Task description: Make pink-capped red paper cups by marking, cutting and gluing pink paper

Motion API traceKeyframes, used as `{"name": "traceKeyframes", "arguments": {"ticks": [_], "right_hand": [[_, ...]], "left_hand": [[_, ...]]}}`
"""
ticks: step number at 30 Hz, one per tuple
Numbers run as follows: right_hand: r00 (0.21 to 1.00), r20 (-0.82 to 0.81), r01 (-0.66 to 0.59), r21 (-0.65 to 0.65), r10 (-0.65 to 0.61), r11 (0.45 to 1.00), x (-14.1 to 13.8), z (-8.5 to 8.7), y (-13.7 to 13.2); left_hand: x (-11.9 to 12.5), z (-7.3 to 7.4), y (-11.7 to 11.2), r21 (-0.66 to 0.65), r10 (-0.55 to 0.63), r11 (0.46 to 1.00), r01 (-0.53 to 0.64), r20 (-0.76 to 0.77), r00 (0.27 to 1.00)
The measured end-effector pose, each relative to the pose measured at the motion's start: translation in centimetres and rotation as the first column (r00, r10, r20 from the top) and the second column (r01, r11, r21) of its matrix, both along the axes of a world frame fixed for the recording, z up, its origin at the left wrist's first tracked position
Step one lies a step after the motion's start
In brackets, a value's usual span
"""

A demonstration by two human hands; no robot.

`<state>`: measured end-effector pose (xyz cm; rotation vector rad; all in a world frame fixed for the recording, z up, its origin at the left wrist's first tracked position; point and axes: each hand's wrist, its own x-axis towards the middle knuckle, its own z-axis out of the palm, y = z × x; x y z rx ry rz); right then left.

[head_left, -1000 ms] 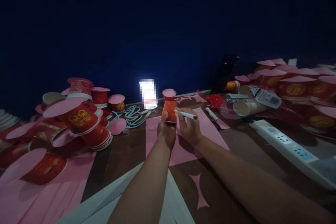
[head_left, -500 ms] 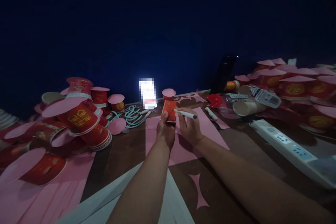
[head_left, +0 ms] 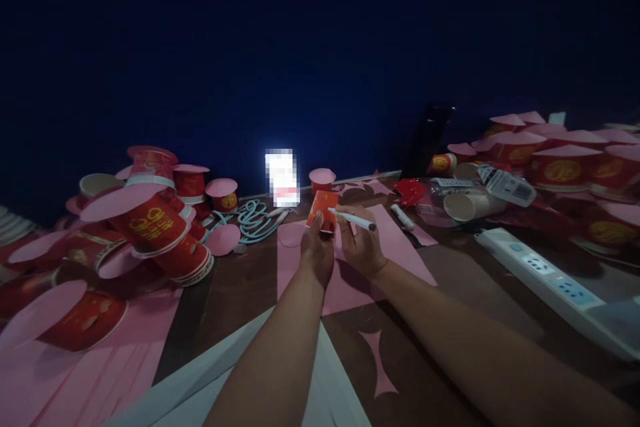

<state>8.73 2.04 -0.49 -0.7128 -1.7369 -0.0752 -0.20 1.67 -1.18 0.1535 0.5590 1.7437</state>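
My left hand (head_left: 317,255) is closed around a red paper cup (head_left: 326,203), thumb on its near side. The cup is tilted and held above a pink paper sheet (head_left: 400,260). A white marker pen (head_left: 356,217) with a dark end is pinched in my right hand (head_left: 364,248). Its tip points left and lies at the cup's side; whether it touches the surface I cannot tell. Just behind stands another red cup (head_left: 322,180) with a pink paper disc on top.
Piled red cups with pink discs (head_left: 150,223) fill the left; more cups (head_left: 565,167) crowd the right. A lit phone (head_left: 283,177) stands behind a coiled cable (head_left: 255,221). A power strip (head_left: 555,280), a glue stick (head_left: 401,217) and a pink scrap (head_left: 379,363) lie on the table.
The red cup has turned a little in my left hand, so the yellow print at its right edge shows less. The pen tip has shifted slightly left across the cup.
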Motion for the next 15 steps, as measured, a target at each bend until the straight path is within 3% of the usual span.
{"name": "traceKeyframes", "arguments": {"ticks": [15], "right_hand": [[0.999,0.043,-0.012,-0.016,0.012,1.000,-0.13,-0.13,0.14]], "left_hand": [[-0.08,-0.37,0.07,-0.002,-0.033,0.999,0.033,-0.059,0.998]]}}
